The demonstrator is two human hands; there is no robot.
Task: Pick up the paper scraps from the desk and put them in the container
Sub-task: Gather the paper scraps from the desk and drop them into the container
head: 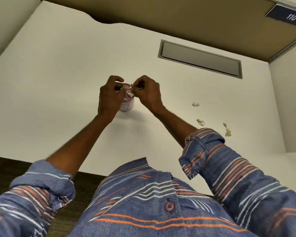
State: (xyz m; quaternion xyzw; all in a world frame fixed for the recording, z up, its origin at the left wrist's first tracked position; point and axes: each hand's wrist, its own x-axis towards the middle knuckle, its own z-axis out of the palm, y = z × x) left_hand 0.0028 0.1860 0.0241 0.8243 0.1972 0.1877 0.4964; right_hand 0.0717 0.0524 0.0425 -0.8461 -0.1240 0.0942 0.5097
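Striped sleeves (pixel 229 168) nearest. On white desk (pixel 58 82), loose paper scraps (pixel 201 122) lying right, well apart from cup. Beyond, left hand (pixel 109 96) and right hand (pixel 148 93) over small cup (pixel 127 105), fingertips pinched on crumpled scrap (pixel 129 90) above paper-filled rim. Farther back, grey recessed panel (pixel 200 59).
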